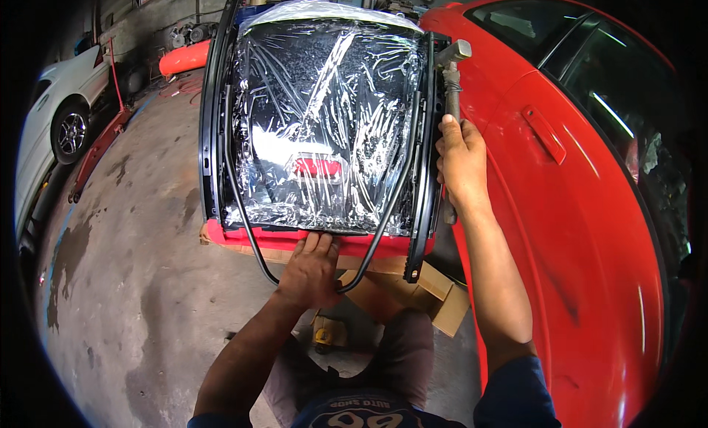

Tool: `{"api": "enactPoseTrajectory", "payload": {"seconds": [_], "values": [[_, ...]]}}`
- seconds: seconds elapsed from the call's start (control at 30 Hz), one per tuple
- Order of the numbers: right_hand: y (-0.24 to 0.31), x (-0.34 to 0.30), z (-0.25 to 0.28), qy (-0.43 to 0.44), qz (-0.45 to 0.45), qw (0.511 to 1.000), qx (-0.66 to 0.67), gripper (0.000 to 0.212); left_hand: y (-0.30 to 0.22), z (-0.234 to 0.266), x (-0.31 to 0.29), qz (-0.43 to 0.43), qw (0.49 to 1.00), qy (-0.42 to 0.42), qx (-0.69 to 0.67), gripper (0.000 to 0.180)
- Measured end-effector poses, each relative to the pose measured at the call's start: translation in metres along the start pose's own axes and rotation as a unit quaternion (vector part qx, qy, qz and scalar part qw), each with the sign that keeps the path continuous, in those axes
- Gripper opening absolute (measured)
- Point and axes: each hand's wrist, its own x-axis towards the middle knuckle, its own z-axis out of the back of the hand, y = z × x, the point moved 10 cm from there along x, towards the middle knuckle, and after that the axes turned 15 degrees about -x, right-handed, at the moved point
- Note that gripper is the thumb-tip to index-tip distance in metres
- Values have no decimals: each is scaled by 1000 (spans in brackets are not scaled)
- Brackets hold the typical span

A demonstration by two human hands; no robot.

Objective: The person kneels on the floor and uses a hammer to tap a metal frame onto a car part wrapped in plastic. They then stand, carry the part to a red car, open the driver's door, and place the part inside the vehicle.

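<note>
In front of me lies a large dark panel under crinkled clear plastic, with black metal rails along both sides. It looks like an upturned car seat with a red rim at its near end. A black U-shaped bar runs toward me from both sides. My left hand grips the near rim, fingers bent together over the edge; their tips are partly hidden. Over the right rail, my right hand is closed around the handle of a hammer, its head pointing away from me.
A red car stands close on my right. Cardboard lies beneath the near end of the panel. To the left are a white car, a red floor jack and a red cylinder on the stained concrete floor.
</note>
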Motion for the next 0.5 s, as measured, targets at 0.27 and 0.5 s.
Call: {"api": "enactPoseTrajectory", "payload": {"seconds": [0.27,0.5], "values": [[27,-13,7,59,-48,983,170,26,-3,7,4,-34,999,-26,7,84],[42,-43,31,19,22,974,227,29,-3,8,4,-32,999,-33,-14,83]]}}
